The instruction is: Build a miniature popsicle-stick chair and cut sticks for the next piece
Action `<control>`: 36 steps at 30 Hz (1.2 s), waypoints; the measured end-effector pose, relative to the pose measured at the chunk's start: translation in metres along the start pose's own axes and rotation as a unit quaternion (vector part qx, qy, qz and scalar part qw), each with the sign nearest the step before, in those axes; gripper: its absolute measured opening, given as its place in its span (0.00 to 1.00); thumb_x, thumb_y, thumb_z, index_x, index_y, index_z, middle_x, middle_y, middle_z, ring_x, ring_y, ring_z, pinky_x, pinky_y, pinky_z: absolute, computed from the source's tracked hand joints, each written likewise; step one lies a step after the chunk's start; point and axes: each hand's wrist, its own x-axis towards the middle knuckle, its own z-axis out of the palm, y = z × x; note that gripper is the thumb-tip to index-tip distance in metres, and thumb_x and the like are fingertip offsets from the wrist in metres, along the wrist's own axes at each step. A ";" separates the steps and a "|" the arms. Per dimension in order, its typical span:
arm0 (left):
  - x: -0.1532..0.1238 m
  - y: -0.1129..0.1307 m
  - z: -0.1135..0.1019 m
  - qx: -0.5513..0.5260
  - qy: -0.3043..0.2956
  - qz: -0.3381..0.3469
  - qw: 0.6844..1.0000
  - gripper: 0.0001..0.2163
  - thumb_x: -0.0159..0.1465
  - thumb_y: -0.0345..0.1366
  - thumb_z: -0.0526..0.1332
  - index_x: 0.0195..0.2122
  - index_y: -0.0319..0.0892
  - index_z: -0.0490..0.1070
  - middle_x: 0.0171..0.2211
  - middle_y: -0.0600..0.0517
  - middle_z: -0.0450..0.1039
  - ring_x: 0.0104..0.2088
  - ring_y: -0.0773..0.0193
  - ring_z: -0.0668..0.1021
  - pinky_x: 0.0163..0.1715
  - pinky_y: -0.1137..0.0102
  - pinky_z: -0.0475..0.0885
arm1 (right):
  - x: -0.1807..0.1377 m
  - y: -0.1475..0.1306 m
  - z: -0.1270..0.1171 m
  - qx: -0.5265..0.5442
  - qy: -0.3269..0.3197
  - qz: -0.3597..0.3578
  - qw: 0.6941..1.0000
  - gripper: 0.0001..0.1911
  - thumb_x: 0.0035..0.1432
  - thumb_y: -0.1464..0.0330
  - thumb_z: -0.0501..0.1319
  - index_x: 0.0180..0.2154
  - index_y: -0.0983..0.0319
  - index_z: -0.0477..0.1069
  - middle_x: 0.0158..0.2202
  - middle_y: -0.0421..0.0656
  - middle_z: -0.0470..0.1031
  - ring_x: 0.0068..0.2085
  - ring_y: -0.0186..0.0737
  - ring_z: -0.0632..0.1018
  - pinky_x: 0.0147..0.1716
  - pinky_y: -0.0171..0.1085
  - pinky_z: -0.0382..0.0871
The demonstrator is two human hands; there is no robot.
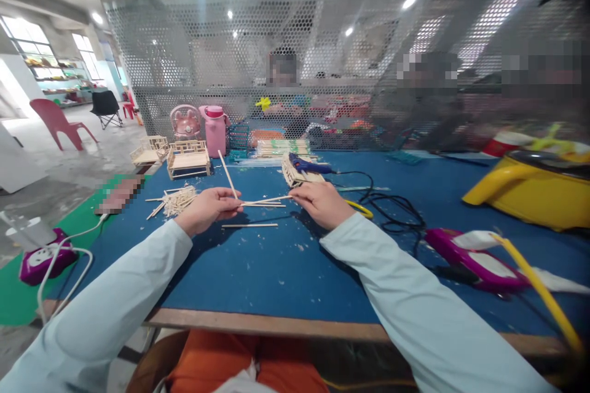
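Observation:
My left hand [207, 209] is closed on several thin wooden sticks [262, 201]; one stick [228, 175] points up and away from it. My right hand [320, 201] pinches the other end of the same bundle of sticks, just in front of a small wooden slatted piece [295, 173]. A blue glue gun [308, 165] lies on that piece. One loose stick [249, 225] rests on the blue table [258, 264] below my hands. A heap of sticks [177, 199] lies left of my left hand.
Small wooden model furniture [188, 159] and a pink bottle [215, 129] stand at the back left. Black cables [391, 202] run right of my hands. A yellow toy [530, 190] and a purple object [470, 258] sit at right. Behind a mesh screen [322, 61] people are seated.

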 end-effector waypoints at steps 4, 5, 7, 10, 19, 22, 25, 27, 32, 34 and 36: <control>-0.001 0.002 0.002 0.016 0.015 -0.006 1.000 0.11 0.49 0.25 0.66 0.33 0.34 0.69 0.22 0.52 0.73 0.23 0.72 0.76 0.24 0.79 0.70 | 0.000 -0.005 -0.002 0.000 -0.022 0.023 0.999 0.11 0.59 0.68 0.53 0.37 0.61 0.74 0.38 0.45 0.77 0.41 0.41 0.74 0.39 0.39 0.58; -0.001 0.002 0.003 0.021 0.018 -0.006 1.000 0.11 0.48 0.25 0.66 0.33 0.34 0.69 0.21 0.52 0.73 0.22 0.73 0.75 0.24 0.79 0.70 | -0.001 -0.008 -0.002 0.000 -0.027 0.024 0.999 0.11 0.59 0.68 0.53 0.36 0.61 0.74 0.38 0.45 0.77 0.41 0.42 0.74 0.40 0.40 0.58; -0.001 0.002 0.005 0.028 0.020 -0.001 0.999 0.11 0.48 0.25 0.67 0.33 0.34 0.69 0.21 0.53 0.72 0.22 0.73 0.74 0.23 0.80 0.69 | 0.000 -0.016 -0.001 0.009 -0.030 0.017 0.999 0.10 0.59 0.68 0.54 0.35 0.60 0.73 0.37 0.44 0.78 0.41 0.42 0.75 0.40 0.40 0.57; -0.002 0.000 0.008 0.031 0.017 0.010 0.999 0.12 0.48 0.26 0.67 0.33 0.34 0.70 0.20 0.53 0.72 0.22 0.73 0.75 0.24 0.79 0.69 | 0.001 -0.032 0.004 0.041 -0.014 -0.005 0.999 0.09 0.59 0.68 0.53 0.35 0.61 0.71 0.35 0.44 0.77 0.37 0.40 0.75 0.38 0.39 0.58; -0.002 -0.005 0.010 0.027 0.028 0.028 0.999 0.14 0.45 0.28 0.69 0.34 0.35 0.70 0.22 0.54 0.73 0.23 0.72 0.76 0.28 0.76 0.70 | 0.003 -0.039 0.016 0.120 0.035 -0.045 0.991 0.08 0.58 0.72 0.53 0.29 0.64 0.68 0.28 0.45 0.73 0.30 0.36 0.72 0.31 0.33 0.64; -0.002 -0.007 0.009 0.016 0.017 0.021 0.999 0.15 0.44 0.28 0.70 0.33 0.34 0.71 0.22 0.54 0.73 0.24 0.72 0.76 0.29 0.75 0.71 | 0.002 -0.034 0.015 0.122 0.039 -0.049 0.991 0.07 0.57 0.73 0.54 0.30 0.64 0.70 0.29 0.45 0.74 0.31 0.36 0.73 0.32 0.34 0.65; -0.001 -0.010 0.009 0.014 0.001 0.018 1.000 0.17 0.43 0.28 0.70 0.34 0.34 0.71 0.22 0.54 0.73 0.24 0.71 0.76 0.29 0.75 0.71 | 0.001 -0.031 0.015 0.120 0.035 -0.047 0.991 0.07 0.56 0.73 0.55 0.30 0.64 0.72 0.29 0.45 0.75 0.31 0.36 0.74 0.32 0.34 0.65; 0.000 -0.011 0.008 0.020 0.000 0.015 1.000 0.17 0.43 0.28 0.70 0.35 0.35 0.71 0.22 0.54 0.73 0.24 0.71 0.76 0.28 0.76 0.71 | 0.001 -0.030 0.015 0.120 0.031 -0.047 0.991 0.07 0.56 0.73 0.56 0.31 0.64 0.72 0.28 0.45 0.75 0.30 0.36 0.74 0.31 0.33 0.65; -0.003 -0.006 0.009 0.033 0.018 0.004 0.999 0.17 0.45 0.26 0.68 0.37 0.35 0.70 0.20 0.55 0.72 0.22 0.72 0.75 0.28 0.76 0.71 | 0.001 -0.030 0.016 0.126 0.041 -0.051 0.990 0.08 0.56 0.72 0.56 0.31 0.64 0.73 0.29 0.45 0.75 0.30 0.36 0.74 0.31 0.33 0.66; -0.004 -0.004 0.009 0.039 0.022 0.001 0.999 0.17 0.46 0.25 0.67 0.38 0.35 0.69 0.19 0.55 0.72 0.22 0.72 0.75 0.27 0.77 0.71 | 0.001 -0.030 0.016 0.130 0.042 -0.051 0.989 0.08 0.56 0.72 0.55 0.31 0.64 0.73 0.29 0.45 0.76 0.30 0.36 0.74 0.31 0.33 0.66; -0.004 -0.004 0.008 0.040 0.024 0.005 0.999 0.17 0.45 0.26 0.68 0.38 0.35 0.69 0.20 0.55 0.72 0.22 0.72 0.75 0.27 0.76 0.71 | 0.001 -0.031 0.015 0.133 0.040 -0.049 0.989 0.08 0.56 0.72 0.55 0.31 0.64 0.73 0.29 0.45 0.76 0.31 0.36 0.75 0.31 0.33 0.66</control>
